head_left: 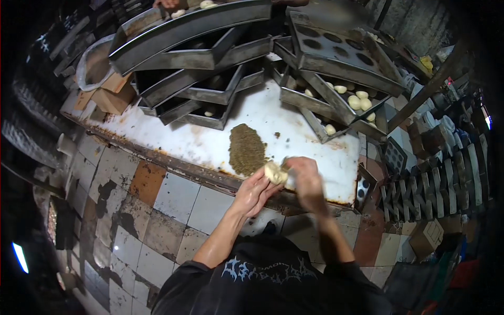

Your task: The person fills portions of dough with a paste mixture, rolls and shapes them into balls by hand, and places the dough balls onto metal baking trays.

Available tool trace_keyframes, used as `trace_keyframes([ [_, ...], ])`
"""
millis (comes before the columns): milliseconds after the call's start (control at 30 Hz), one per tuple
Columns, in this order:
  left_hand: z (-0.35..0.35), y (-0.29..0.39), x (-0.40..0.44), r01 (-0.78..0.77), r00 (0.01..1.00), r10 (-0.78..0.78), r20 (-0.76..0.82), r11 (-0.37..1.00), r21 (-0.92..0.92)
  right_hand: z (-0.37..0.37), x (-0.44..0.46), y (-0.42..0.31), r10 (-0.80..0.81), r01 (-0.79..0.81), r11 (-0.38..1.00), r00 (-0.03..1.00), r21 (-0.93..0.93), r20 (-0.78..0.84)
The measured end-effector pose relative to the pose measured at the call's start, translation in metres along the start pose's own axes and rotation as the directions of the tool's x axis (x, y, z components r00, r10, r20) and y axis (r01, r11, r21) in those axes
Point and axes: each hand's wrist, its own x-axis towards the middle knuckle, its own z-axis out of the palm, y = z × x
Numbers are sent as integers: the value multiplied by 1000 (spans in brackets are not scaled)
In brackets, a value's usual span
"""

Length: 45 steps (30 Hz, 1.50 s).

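A pale piece of dough (pixel 275 173) rests in the fingers of my left hand (pixel 253 193), just over the front edge of the white table (pixel 194 144). Close on its right is my right hand (pixel 307 181), smeared by motion. Something small and dark shows by its fingertips, too blurred to name, and I cannot tell whether the fingers grip it. Beyond my hands, a brown, crumbly mound of filling (pixel 245 149) lies on the tabletop, with a small crumb (pixel 277 135) to its right.
Metal trays stand stacked crosswise at the back left (pixel 189 42) and back right (pixel 346 58). Dough balls (pixel 359 101) sit in a right tray. A lined cardboard box (pixel 113 94) stands at the left. More trays (pixel 436 184) line the right floor. A person's hand (pixel 167 3) shows at the top.
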Motion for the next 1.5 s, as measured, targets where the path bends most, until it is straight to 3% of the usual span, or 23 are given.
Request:
trace_keyframes([
  [67,8,-17,21,-12,999,10,-36,999,-50,13,-17,-18,-94,80,936,995,-343,-24],
  [133,9,-35,28,-29,994,20,-109,996,-87,1,-30,-11,-9,44,952,993,-303,117],
  [200,11,-40,30,-42,980,19,-197,992,-117,-19,-45,24,-95,110,991,981,-76,171],
  [267,14,-40,33,61,916,36,-400,972,225,-39,-53,41,471,-546,627,834,556,287],
  [300,14,-41,35,163,921,28,-388,878,451,-37,-43,38,504,-441,637,859,632,90],
  [333,17,-44,36,161,920,31,-392,879,449,-37,-36,39,502,-442,636,859,632,96],
  [400,32,-53,33,238,971,-198,-133,772,590,-35,-29,40,196,-207,975,972,81,128],
  [467,42,-57,49,269,959,-156,-238,771,577,-11,-49,48,240,-241,967,971,80,21],
  [533,36,-73,66,52,904,-12,-426,995,83,7,-67,38,91,-114,992,936,-50,-340],
  [600,54,-78,86,-63,828,185,-530,969,239,24,-84,45,198,-183,980,919,76,-340],
  [667,10,-100,97,-165,905,422,-58,472,866,14,-99,72,362,-343,932,893,116,-269],
  [700,-6,-104,102,-179,893,447,-55,465,867,5,-100,95,397,-374,918,881,135,-259],
  [733,-18,-108,107,-243,923,302,240,-27,970,-3,-95,109,353,-407,904,883,-130,-311],
  [767,-25,-106,113,-342,913,27,407,-491,801,-9,-81,130,371,-413,911,842,-23,-392],
  [867,20,-52,103,-193,980,-85,182,-145,970,12,-37,184,600,-476,772,764,420,-236],
  [933,24,-1,89,-315,947,11,322,-179,932,58,-26,120,325,-299,944,911,135,-253],
  [967,21,25,81,-365,930,66,360,80,928,74,-26,110,194,-246,927,960,-283,-200],
  [1000,13,53,74,-408,913,128,387,323,854,87,-44,112,116,-174,914,978,-368,-173],
  [1033,1,76,61,-342,939,101,328,371,864,69,-56,99,332,-250,844,938,-474,97],
  [1100,-29,115,34,-239,968,28,248,395,887,29,-78,104,44,-7,859,997,-512,59],
  [1200,-85,156,-4,-127,971,-125,203,450,884,-2,-50,143,136,-318,668,941,-673,-310],
  [1367,-105,165,3,-117,889,-323,324,524,844,66,16,132,537,-673,736,643,-69,-546],
  [1500,-119,208,10,-197,720,-469,511,569,799,87,-32,49,307,-462,628,887,-626,-346],
])
